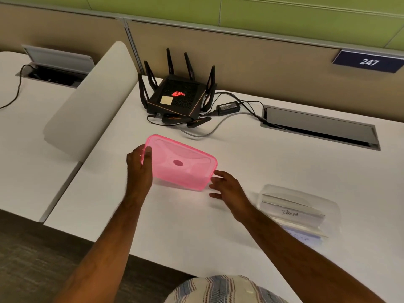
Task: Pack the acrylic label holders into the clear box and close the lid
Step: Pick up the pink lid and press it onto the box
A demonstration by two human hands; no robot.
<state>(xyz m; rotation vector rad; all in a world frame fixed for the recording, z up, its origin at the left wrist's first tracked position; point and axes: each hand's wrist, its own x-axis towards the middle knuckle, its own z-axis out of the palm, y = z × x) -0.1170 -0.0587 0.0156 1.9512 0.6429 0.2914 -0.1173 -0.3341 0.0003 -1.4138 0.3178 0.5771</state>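
The right forearm (pixel 295 243) hides the near-left corner of the clear box (pixel 306 206); writing on the lower label holder (pixel 306 236) is too blurred to read.

The translucent pink plastic lid (pixel 181 162) sits mid-table (pixel 273 162), between the left hand (pixel 140 169) and right hand (pixel 227 189); the black antennaed router (pixel 177 97) lies behind it; the clear plastic box (pixel 299 213) of acrylic label holders (pixel 293 206) lies to its right, nearer the front edge.
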